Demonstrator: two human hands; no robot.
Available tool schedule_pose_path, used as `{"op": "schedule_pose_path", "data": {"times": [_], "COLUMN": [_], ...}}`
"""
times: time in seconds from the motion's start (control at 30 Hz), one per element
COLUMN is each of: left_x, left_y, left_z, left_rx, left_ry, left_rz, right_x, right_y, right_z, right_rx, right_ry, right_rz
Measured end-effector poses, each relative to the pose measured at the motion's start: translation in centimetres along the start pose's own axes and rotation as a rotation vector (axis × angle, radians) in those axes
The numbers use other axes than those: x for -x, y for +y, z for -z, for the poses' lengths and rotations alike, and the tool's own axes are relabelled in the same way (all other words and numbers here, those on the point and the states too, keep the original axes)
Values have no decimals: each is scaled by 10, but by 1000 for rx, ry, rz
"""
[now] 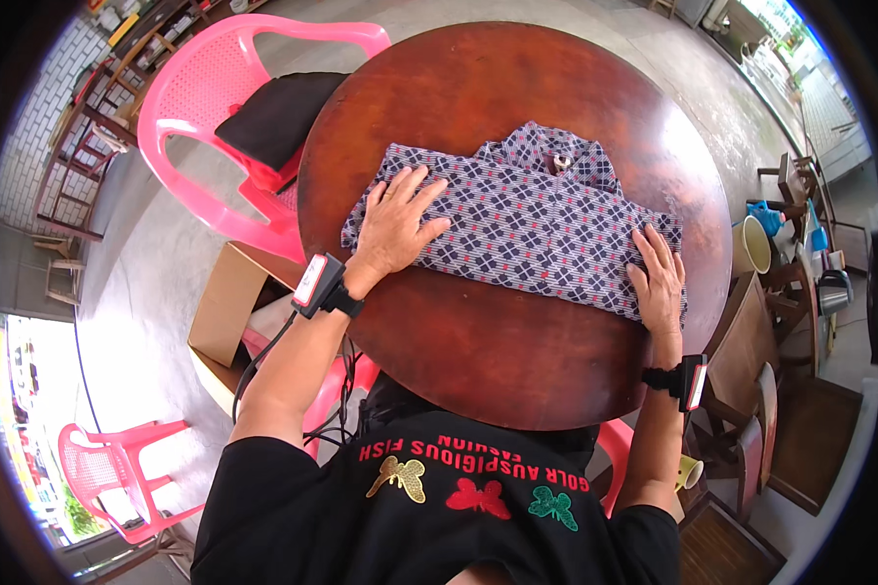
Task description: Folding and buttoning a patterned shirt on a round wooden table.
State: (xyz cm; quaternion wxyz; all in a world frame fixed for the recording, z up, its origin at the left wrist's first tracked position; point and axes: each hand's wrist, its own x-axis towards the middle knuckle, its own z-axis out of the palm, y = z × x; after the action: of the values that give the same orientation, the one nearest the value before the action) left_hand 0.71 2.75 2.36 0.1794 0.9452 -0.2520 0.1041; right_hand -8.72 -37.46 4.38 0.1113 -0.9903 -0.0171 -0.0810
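Note:
A folded patterned shirt (527, 227) lies across the round wooden table (497, 351), its collar (582, 157) pointing to the table's far side. The cloth is pale striped with dark blue diamonds and small red marks. My left hand (399, 219) rests flat on the shirt's left end, fingers spread. On the right end lies my right hand (657, 281), palm down, with its fingers a little apart and pointing away from me. Neither hand grips the cloth. Each wrist wears a black strap with a small device on it.
Left of the table stands a pink plastic armchair (190, 88) with a folded black cloth (285, 117) on its seat. An open cardboard box (223, 307) sits below the table's left edge. Wooden furniture (743, 344) and a cream bucket (751, 245) crowd the right side.

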Motion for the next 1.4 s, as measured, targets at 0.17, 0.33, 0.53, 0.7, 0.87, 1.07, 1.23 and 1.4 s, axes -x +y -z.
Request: {"op": "schedule_pose_path", "data": {"times": [0.17,0.33,0.53,0.7,0.87,1.07,1.23,1.4], "left_x": [-3,-5,-7,-25,-44,-35,-29,-26], "left_y": [-1,-1,-7,5,66,176,187,187], "left_z": [4,3,5,23,6,-29,-41,-45], "left_rx": [29,59,-9,-134,-96,63,14,62], "left_ry": [-15,-13,-108,-206,-30,-282,-203,-178], "left_rz": [6,-20,-16,-88,-427,-468,-485,-487], "right_x": [3,2,6,47,85,62,61,72], "right_y": [-2,-2,-7,-39,-72,-87,-49,-26], "right_z": [1,0,-5,2,20,41,40,25], "right_rx": [-64,-99,-6,61,138,98,152,75], "right_ry": [119,175,124,115,12,-9,-116,-59], "right_rz": [-26,-93,-56,-184,-240,-75,-28,-94]}}
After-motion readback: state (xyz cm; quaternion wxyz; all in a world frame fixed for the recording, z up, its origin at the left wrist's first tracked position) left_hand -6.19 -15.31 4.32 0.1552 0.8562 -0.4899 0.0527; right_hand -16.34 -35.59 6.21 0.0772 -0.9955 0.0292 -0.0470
